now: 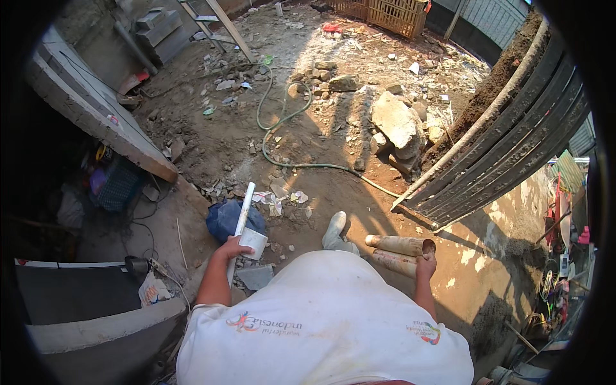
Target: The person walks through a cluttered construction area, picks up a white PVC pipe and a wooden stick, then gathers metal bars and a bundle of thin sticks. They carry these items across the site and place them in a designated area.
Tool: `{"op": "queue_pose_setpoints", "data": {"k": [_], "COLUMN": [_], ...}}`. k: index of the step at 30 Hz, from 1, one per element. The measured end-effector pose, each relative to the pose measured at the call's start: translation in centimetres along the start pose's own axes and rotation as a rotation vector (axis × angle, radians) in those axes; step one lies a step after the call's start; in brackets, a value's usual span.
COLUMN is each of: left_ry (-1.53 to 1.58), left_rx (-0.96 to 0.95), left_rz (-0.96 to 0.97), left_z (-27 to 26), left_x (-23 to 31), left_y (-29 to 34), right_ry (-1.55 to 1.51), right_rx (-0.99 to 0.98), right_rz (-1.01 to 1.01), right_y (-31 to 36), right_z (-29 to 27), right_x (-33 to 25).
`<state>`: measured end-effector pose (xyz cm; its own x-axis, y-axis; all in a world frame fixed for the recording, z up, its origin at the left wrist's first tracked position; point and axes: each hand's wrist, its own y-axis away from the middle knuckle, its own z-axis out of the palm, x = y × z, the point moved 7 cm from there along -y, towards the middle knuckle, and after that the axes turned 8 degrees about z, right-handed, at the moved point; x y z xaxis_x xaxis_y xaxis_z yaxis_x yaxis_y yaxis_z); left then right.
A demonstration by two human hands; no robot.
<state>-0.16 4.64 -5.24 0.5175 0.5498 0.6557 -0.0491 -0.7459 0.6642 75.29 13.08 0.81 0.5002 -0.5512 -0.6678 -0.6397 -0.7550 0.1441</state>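
My left hand point(232, 248) is closed around a thin white pipe point(244, 208), which tilts up and away from me. A short, wide white pipe piece point(255, 242) sits against the same hand; whether the fingers grip it too is unclear. Low on my right side, my right hand point(426, 265) grips the near ends of two wide, brown-stained pipes point(399, 244) lying side by side. Their open ends face right. Just beyond my left hand is a rounded dark blue object point(219, 220), perhaps a bag, partly hidden by the white pipe.
A green hose point(308, 165) winds over the dirt ahead. Rocks and a large pale slab point(394, 120) are piled right of it. A dark slatted panel point(507, 141) leans at right. Ladder point(221, 29) and wooden crate point(396, 16) stand far off. A concrete ledge point(102, 125) juts in at left.
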Motion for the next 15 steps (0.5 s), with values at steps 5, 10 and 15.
{"op": "queue_pose_setpoints", "data": {"k": [5, 10, 15], "left_ry": [0.078, 0.327, 0.250], "left_rx": [0.023, 0.109, 0.047], "left_rz": [-0.127, -0.333, -0.378], "left_z": [-4.7, -6.6, -10.2], "left_x": [2.1, 1.2, 1.7], "left_y": [-7.4, -9.0, -12.6], "right_ry": [0.168, 0.115, 0.071], "right_rx": [-0.142, -0.205, -0.206], "right_rz": [0.021, -0.150, -0.228], "right_y": [-8.2, -14.8, -21.9], "right_z": [9.4, 17.3, 23.9], "right_x": [-12.8, -25.3, -37.2]}}
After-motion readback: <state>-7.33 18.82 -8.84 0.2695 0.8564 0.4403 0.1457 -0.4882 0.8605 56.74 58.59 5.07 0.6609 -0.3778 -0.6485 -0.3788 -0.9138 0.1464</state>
